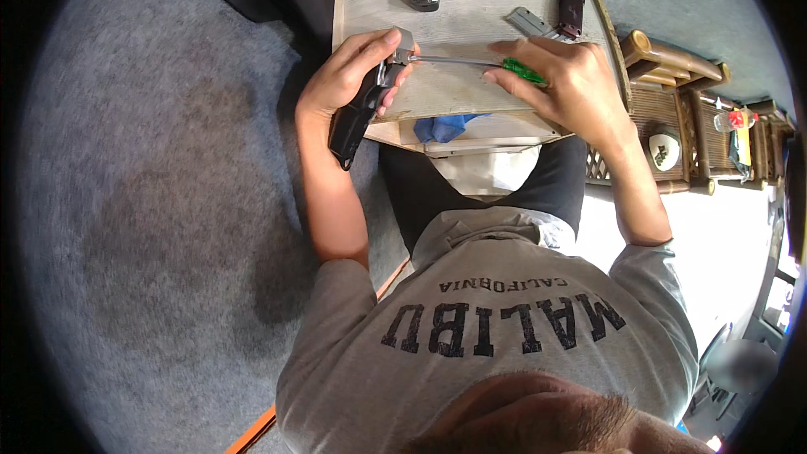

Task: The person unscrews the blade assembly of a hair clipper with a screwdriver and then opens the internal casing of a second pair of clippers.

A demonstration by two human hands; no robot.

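At eleven o'clock from your chest, your left hand wraps round a black, silver-headed device. Between twelve and one, your right hand, half curled, grips a green-handled screwdriver; its shaft runs toward nine o'clock, its tip at the device, above the pale table.

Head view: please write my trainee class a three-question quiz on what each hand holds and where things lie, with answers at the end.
1. What does the right hand hold?
2. True or false: the blue cloth lies below the tabletop, not on it.
3. What is in the left hand? A) a clear bottle; B) a black-and-silver handheld device; C) a round black cup.

Key: 1. A green-handled screwdriver. 2. True. 3. B.
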